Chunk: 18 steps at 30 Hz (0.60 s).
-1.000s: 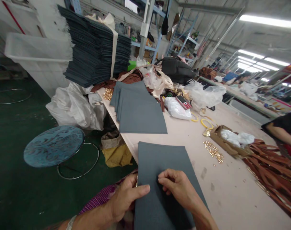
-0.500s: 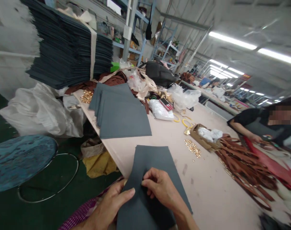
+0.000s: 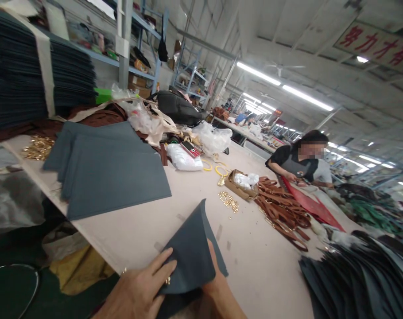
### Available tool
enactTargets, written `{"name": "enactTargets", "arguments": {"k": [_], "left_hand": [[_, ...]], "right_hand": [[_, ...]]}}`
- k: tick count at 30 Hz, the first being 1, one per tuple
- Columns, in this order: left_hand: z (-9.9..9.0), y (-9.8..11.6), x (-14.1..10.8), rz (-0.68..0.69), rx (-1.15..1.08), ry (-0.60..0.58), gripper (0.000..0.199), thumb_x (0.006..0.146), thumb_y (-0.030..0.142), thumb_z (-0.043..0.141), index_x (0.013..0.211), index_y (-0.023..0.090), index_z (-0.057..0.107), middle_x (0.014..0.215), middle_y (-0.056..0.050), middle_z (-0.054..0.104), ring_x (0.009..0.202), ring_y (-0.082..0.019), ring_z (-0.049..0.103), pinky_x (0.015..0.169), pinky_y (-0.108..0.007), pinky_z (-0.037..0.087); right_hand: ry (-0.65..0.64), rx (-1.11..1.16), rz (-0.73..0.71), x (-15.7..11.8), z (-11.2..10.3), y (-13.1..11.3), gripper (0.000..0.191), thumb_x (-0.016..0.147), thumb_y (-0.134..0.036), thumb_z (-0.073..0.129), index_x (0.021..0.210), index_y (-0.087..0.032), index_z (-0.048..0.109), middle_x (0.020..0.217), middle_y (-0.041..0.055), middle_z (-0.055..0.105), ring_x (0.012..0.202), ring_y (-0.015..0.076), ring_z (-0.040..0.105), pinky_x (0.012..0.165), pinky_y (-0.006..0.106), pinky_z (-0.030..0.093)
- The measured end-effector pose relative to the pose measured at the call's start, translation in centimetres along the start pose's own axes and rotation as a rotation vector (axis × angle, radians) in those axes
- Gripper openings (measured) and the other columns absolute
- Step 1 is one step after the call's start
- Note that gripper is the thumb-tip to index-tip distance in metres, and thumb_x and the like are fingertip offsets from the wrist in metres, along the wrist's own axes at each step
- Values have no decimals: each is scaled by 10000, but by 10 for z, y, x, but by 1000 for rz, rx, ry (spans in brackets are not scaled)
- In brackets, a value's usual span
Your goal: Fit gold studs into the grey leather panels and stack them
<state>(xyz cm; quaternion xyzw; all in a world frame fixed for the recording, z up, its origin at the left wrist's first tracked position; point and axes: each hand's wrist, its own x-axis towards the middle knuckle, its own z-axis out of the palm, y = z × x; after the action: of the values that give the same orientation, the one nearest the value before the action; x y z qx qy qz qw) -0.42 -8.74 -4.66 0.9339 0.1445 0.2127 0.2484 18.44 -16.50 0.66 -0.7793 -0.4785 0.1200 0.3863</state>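
Observation:
A dark grey-blue sheet (image 3: 191, 250) is bent upward at the table's near edge, between my hands. My left hand (image 3: 145, 281) lies against its left side, fingers over the surface, with small gold pieces (image 3: 168, 280) showing by the fingers. On the sheet's right side my right hand (image 3: 216, 279) grips the edge, its fingers partly hidden behind the material. Similar sheets (image 3: 115, 170) lie stacked at the left of the table, beside a pile of gold pieces (image 3: 38, 147). Another scatter of gold pieces (image 3: 228, 201) is farther up the table.
A cardboard box (image 3: 239, 188) with white bags stands near brown straps (image 3: 281, 212). Dark sheets (image 3: 354, 274) fan out at the lower right. A person (image 3: 296, 159) works across the table (image 3: 264, 266). A phone (image 3: 190, 149) rests on a white bag.
The view has swung right. The sheet, which was flatter, is now bent up. My right hand has left its middle for the right edge, and my left hand has its fingers over the surface.

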Motion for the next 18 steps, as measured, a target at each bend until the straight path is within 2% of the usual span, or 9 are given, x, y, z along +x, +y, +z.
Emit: {"name": "enactTargets", "arguments": {"k": [3,6,9,12,15,18], "left_hand": [[10,1,-7,71,222,-2,648,668,32,445,1266,242,578,1428,-101,497,997,-255,696,765,-316,603],[10,3,-11,129,306,2,644,683,1,400,1262,235,557,1418,-89,513,876,-197,720,719,-269,597],[9,1,-10,178,330,5,614,685,3,384,1233,215,562,1392,-89,542,815,-180,723,673,-257,594],[14,-6,-10,235,309,62,588,691,20,374,1217,199,562,1364,-95,569,853,-178,724,668,-246,588],[17,-9,-10,248,257,103,574,707,34,391,1232,205,548,1350,-78,584,943,-176,709,724,-231,578],[8,1,-8,190,238,21,570,714,28,416,1238,214,541,1346,-72,588,975,-186,700,757,-255,576]], "right_hand": [[-29,-244,36,15,-31,28,221,909,-226,504,875,-171,715,853,26,716,774,146,651,764,232,507],[38,-514,141,36,-71,60,329,894,-141,441,1127,-103,670,1092,167,676,1014,243,630,953,344,440],[9,-717,237,55,-96,84,339,878,-112,429,1104,-58,677,1086,233,665,1045,284,626,955,378,430],[-60,-838,288,67,-99,95,290,867,-89,437,938,-96,718,987,202,703,977,263,659,886,336,455],[-75,-899,326,75,-94,97,275,840,-60,454,926,-95,713,961,194,714,949,261,675,841,324,461],[-63,-899,348,79,-95,95,261,823,-71,471,924,-69,712,968,222,712,956,291,678,822,339,466]]}}
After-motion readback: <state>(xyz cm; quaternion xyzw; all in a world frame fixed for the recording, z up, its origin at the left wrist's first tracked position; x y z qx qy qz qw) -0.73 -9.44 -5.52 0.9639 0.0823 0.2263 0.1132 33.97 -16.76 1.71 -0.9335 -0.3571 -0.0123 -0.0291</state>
